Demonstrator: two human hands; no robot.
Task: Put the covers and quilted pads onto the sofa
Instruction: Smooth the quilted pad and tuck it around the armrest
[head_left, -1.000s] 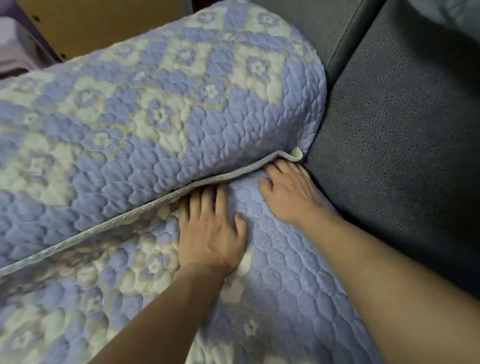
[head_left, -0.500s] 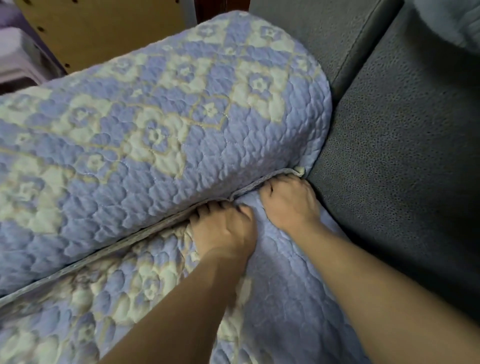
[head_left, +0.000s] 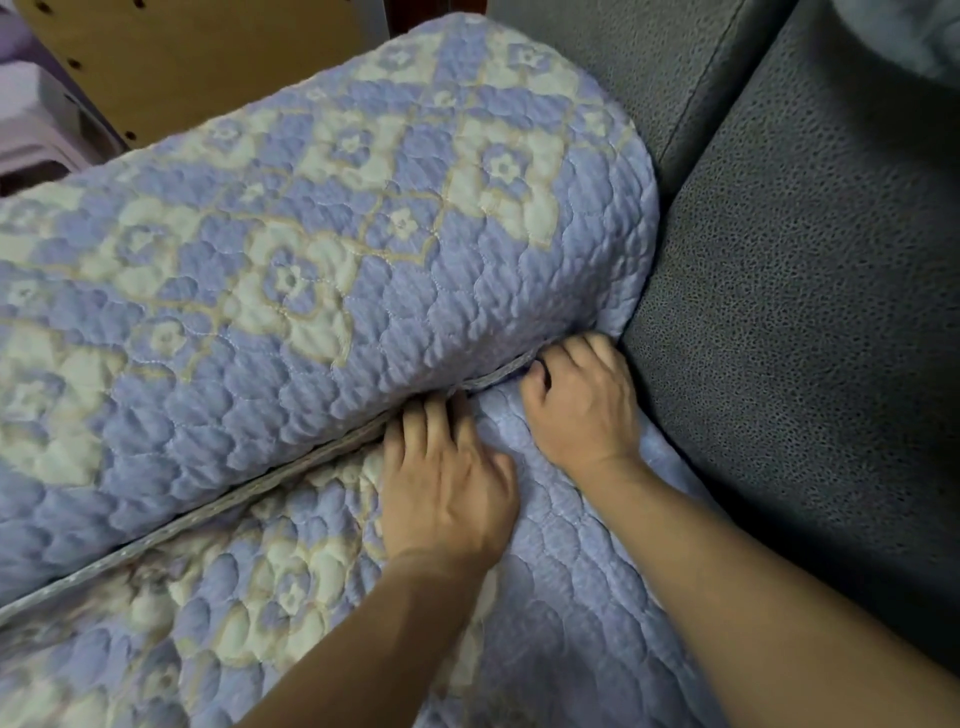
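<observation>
A blue and cream quilted cover (head_left: 322, 249) is wrapped over the sofa's rounded arm, with its grey trimmed edge (head_left: 249, 493) running along the crease. A matching quilted pad (head_left: 561, 597) lies on the seat below it. My left hand (head_left: 447, 488) presses on the pad with its fingers straight, fingertips pushed into the crease under the trim. My right hand (head_left: 584, 405) is just to the right, at the end of the arm. Its fingers are curled over the corner of the cover's trim, and the fingertips are hidden in the gap.
Bare dark grey sofa seat (head_left: 810, 332) lies to the right, with the grey backrest (head_left: 639, 52) above it. A wooden panel with holes (head_left: 208, 57) stands behind the arm. A pale purple object (head_left: 31, 124) is at the far left.
Both hands have moved up into the crease. My right hand's fingers went from flat to curled and now cover the trim corner. The left fingertips have pushed under the trim.
</observation>
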